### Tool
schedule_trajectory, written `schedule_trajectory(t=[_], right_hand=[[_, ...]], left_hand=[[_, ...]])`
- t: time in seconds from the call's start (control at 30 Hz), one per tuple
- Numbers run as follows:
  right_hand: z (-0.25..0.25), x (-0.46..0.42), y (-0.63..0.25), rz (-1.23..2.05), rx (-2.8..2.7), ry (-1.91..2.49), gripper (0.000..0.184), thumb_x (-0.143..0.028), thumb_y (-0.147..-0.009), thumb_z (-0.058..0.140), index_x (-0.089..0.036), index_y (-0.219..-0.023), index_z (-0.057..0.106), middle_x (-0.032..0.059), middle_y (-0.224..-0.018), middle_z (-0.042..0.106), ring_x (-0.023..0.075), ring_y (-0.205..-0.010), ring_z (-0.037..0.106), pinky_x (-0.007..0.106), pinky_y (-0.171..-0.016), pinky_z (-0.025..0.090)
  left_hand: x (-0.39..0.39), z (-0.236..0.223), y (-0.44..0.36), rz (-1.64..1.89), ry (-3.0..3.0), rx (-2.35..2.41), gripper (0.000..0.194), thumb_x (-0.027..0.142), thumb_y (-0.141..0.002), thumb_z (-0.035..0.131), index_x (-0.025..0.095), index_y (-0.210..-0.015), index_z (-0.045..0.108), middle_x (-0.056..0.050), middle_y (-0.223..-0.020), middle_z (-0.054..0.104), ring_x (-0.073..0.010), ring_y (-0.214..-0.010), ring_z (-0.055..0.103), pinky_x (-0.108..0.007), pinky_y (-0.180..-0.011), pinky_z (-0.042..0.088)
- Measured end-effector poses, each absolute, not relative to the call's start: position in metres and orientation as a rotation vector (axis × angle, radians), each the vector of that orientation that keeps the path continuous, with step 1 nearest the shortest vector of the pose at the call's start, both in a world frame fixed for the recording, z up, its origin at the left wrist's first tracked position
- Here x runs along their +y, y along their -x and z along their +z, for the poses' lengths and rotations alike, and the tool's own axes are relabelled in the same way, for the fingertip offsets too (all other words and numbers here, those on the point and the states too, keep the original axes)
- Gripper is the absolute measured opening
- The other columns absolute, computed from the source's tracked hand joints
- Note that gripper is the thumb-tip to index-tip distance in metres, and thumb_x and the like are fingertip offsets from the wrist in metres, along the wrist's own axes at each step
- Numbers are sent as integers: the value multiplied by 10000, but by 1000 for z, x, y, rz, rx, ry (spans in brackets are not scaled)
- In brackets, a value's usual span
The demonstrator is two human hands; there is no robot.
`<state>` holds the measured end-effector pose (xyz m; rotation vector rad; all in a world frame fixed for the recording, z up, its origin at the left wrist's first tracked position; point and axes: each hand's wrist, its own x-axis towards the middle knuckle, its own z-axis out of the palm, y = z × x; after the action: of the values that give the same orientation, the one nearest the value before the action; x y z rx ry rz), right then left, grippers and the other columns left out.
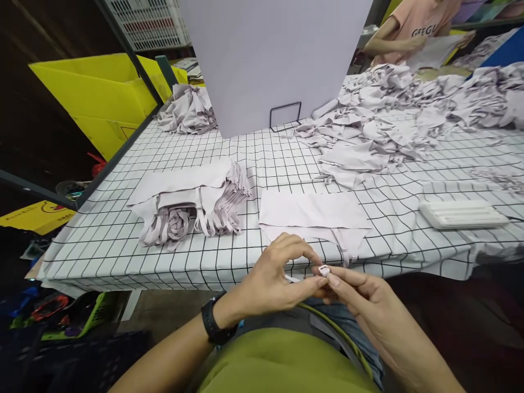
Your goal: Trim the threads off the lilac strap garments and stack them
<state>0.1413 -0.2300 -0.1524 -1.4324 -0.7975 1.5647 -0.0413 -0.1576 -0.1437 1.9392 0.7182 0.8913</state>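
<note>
My left hand (286, 270) and my right hand (356, 286) meet just off the table's front edge. Between their fingertips is a small pale strap slider (324, 270) on a narrow strap. The right thumb and fingers pinch it; the left thumb presses its near side and the left index finger curls over it. Behind the hands, a flat pale lilac garment (311, 210) lies on the table, one strap hanging toward the edge. A neat stack of like garments (184, 188) sits to its left, straps bunched at the front.
A checked cloth covers the table (282, 164). A large pale panel (278, 60) stands across it. Loose garments (376, 131) are heaped at right, near a white flat device (462, 214). A yellow box (98, 98) stands left. Another person (417, 33) handles cloth at back right.
</note>
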Motion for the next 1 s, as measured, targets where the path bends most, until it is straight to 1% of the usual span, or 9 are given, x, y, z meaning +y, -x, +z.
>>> schedule_trajectory(t=[0.2, 0.37, 0.47, 0.53, 0.67, 0.73, 0.8, 0.87, 1.0], right_hand=[[-147, -222, -131, 1520, -886, 1514, 391, -556, -802, 791, -209, -975, 842, 80, -837, 784, 224, -806, 726, 346, -847, 591], [-155, -216, -129, 1347, -1110, 1605, 405, -584, -861, 701, -217, -960, 840, 70, -786, 761, 230, -745, 704, 319, -721, 591], [-167, -207, -131, 1162, -1305, 1605, 349, -546, -880, 682, -246, -941, 849, 51, -730, 696, 201, -667, 628, 293, -608, 533], [-174, -199, -133, 1058, -1343, 1609, 305, -526, -859, 705, -262, -896, 854, 68, -825, 696, 209, -719, 621, 290, -581, 500], [-182, -181, -134, 1162, -1141, 1666, 336, -561, -814, 745, -241, -845, 842, 89, -897, 735, 254, -840, 654, 315, -670, 523], [-183, -173, -134, 1298, -1021, 1710, 391, -593, -798, 753, -208, -797, 824, 68, -751, 709, 203, -681, 590, 307, -632, 493], [-184, -166, -134, 1407, -906, 1727, 440, -615, -759, 778, -178, -718, 794, 54, -677, 670, 132, -540, 428, 282, -530, 399], [-185, -161, -135, 1483, -796, 1698, 455, -612, -726, 807, -161, -672, 770, 52, -667, 652, 97, -513, 302, 270, -491, 304], [-184, -151, -132, 1521, -667, 1646, 453, -605, -699, 830, -160, -658, 747, 39, -651, 602, 94, -535, 247, 269, -494, 233]], left_hand=[[-149, -154, 38, 797, -1718, 879, 95, 150, -837, 738, 187, -776, 675, -8, -861, 692, -166, -891, 625, -313, -850, 476], [-142, -151, 44, 617, -1488, 946, 112, 191, -827, 745, 181, -732, 684, -7, -825, 712, -157, -810, 630, -296, -780, 479], [-134, -153, 49, 617, -1546, 926, 135, 227, -872, 706, 180, -748, 678, -17, -830, 709, -161, -808, 638, -299, -772, 494], [-125, -159, 52, 691, -1766, 952, 155, 231, -919, 652, 183, -771, 662, -30, -846, 698, -181, -851, 635, -326, -805, 504], [-97, -177, 51, 701, -2333, 1012, 91, 170, -955, 576, 176, -1000, 655, -92, -1054, 675, -249, -1041, 571, -411, -904, 502], [-83, -186, 47, 541, -2485, 1020, 129, 171, -950, 592, 172, -1066, 648, -98, -1105, 657, -262, -1052, 554, -428, -899, 498], [-73, -193, 42, 416, -2544, 1047, 87, 198, -953, 610, 176, -1019, 660, -85, -1073, 651, -259, -1013, 553, -421, -867, 488], [-67, -197, 37, 379, -2566, 1070, 86, 220, -970, 597, 177, -955, 670, -74, -1025, 643, -250, -974, 551, -406, -832, 468], [-63, -205, 32, 419, -2598, 1093, 149, 175, -984, 546, 175, -914, 677, -69, -967, 637, -240, -941, 548, -396, -800, 426]])
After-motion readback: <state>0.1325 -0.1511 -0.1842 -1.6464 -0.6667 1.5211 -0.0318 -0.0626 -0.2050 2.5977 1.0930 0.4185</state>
